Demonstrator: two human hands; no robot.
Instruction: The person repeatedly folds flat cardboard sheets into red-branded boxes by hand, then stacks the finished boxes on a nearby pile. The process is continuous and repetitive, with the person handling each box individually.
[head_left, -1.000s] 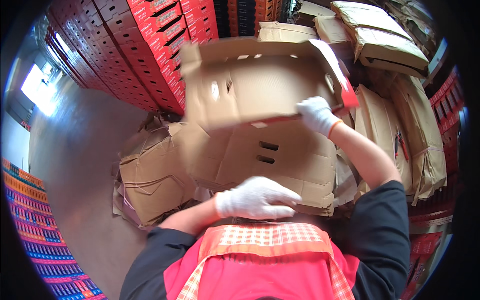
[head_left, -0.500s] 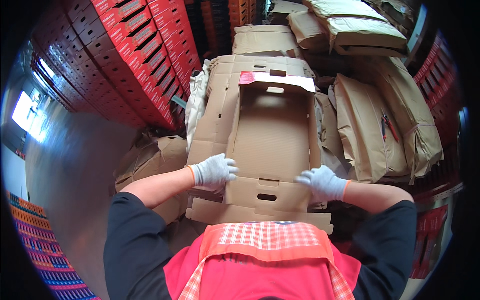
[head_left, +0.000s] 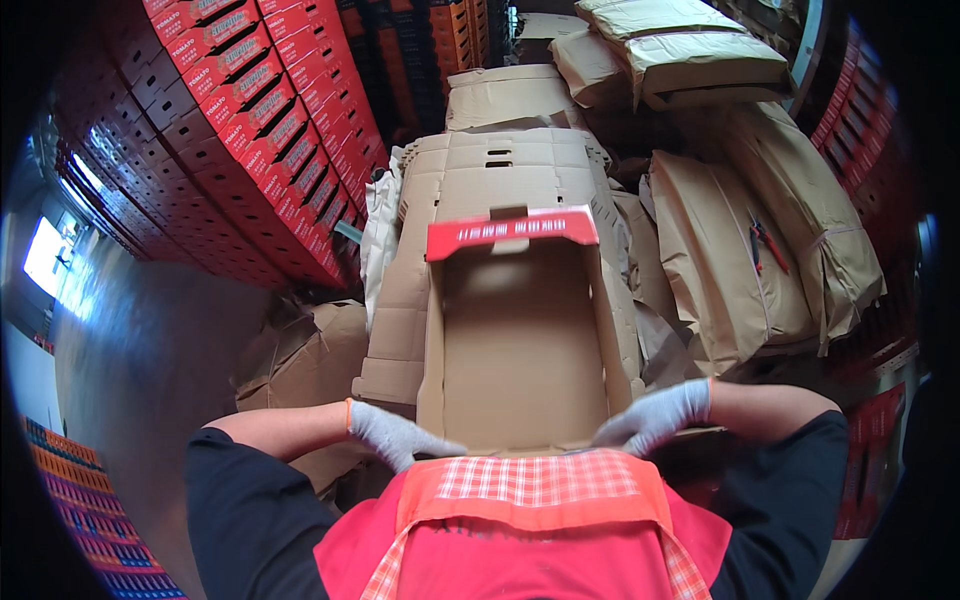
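A shallow cardboard box point(head_left: 525, 350), brown inside with a red printed far wall point(head_left: 512, 232), lies lengthwise in front of me. Its side walls stand up, and its near end is close against my apron. At the near left corner my left hand point(head_left: 403, 437), in a light grey glove, presses its fingers along the near edge. My right hand point(head_left: 655, 415), gloved alike, curls over the near right corner, with fingertips at the inner side. The apron hides part of the near edge and some fingertips.
Under the box is a stack of flat cardboard blanks point(head_left: 400, 330). Tall stacks of red boxes point(head_left: 265, 110) rise at the left. Paper-wrapped bundles point(head_left: 715, 250) lie at the right, one with red-handled pliers point(head_left: 768, 247) on top. More wrapped bundles point(head_left: 700, 65) are at the back.
Both hands have moved from the box's sides toward my body, onto its near corners. The box has come nearer, and its near end panel with the hand slot no longer lies flat in view.
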